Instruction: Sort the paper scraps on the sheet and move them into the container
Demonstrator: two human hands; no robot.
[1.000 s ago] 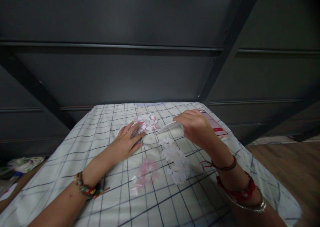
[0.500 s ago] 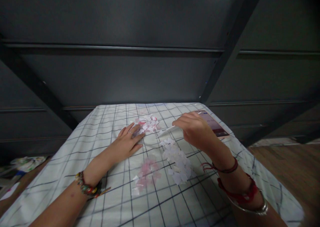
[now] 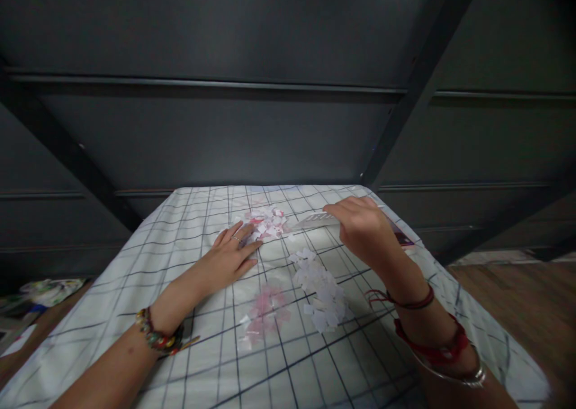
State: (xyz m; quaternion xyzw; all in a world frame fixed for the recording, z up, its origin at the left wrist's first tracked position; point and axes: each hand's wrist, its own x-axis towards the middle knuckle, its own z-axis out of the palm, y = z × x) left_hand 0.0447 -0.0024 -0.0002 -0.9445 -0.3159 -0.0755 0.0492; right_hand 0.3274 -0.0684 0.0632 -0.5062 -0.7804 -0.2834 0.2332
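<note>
My left hand (image 3: 228, 254) lies flat on the checked cloth with its fingers spread. Its fingertips touch the near-left side of a pile of mixed white and pink paper scraps (image 3: 270, 222). Raised to the right of that pile, my right hand (image 3: 360, 226) pinches a thin, flat white card-like piece (image 3: 315, 219). The piece slants down to the left, its tip close to the pile; faint marks on it are too small to read. Closer to me lie a heap of white scraps (image 3: 321, 292) and a smaller heap of pink, see-through scraps (image 3: 266, 313).
A white cloth with dark grid lines (image 3: 216, 361) covers the surface. Behind my right hand, a flat purple-and-dark item (image 3: 404, 238) is mostly hidden. Dark panels (image 3: 252, 139) rise along the far edge. Wooden floor (image 3: 517, 295) shows at the right.
My right hand has moved a little right and away from me with the white piece, now covering more of the purple item. My left hand and the heaps look the same.
</note>
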